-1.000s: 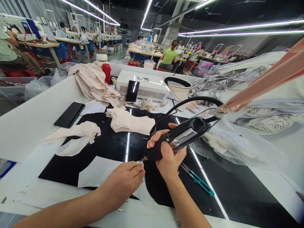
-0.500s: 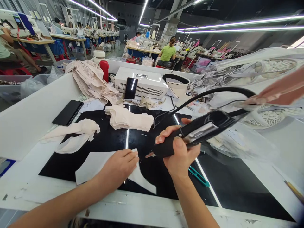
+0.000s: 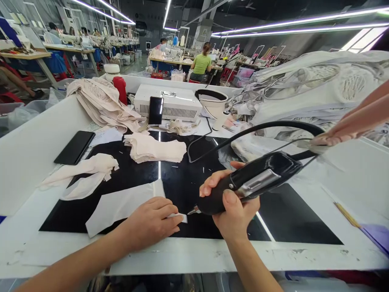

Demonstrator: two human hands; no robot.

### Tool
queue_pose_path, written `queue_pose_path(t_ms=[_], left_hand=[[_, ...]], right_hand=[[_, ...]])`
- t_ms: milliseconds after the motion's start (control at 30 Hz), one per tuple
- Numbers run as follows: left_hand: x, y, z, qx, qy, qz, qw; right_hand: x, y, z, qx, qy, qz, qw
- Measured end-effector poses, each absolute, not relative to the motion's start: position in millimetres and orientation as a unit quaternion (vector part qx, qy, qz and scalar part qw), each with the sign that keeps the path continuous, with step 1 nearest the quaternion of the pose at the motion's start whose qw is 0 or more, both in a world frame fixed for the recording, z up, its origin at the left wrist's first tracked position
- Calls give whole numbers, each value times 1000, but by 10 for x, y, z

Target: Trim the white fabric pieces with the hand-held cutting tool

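Note:
My right hand is closed around a black corded hand tool, whose metal tip points down at the black work surface. My left hand lies flat on a white fabric piece, with its fingers stretched toward the tool's tip. The tool's black cable arcs up and off to the right.
Beige fabric pieces are stacked mid-table, with more at the left by a black phone. A white machine, a second phone, a red bottle and a white tub stand behind. Another person's arm reaches in from the right.
The view has shifted right. The white fabric piece has slid left and away from the tool tip under my left hand. The teal snips near my right wrist are no longer visible.

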State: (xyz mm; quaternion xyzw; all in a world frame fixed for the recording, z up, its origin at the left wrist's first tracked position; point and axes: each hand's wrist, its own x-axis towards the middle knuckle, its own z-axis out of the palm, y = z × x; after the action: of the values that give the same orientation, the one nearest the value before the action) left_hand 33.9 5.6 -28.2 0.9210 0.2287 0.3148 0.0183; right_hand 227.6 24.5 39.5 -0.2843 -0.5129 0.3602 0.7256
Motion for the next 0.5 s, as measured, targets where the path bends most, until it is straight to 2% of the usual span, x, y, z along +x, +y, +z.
queue_pose_path(t_ms=[200,500], left_hand=[[365,43,-354,931,243,273,2],[343,55,-403,929,245,279,5]], right_hand=[[2285,219,329,-276,-514,366,725],[2257,222,291,-262,-515,373,726]])
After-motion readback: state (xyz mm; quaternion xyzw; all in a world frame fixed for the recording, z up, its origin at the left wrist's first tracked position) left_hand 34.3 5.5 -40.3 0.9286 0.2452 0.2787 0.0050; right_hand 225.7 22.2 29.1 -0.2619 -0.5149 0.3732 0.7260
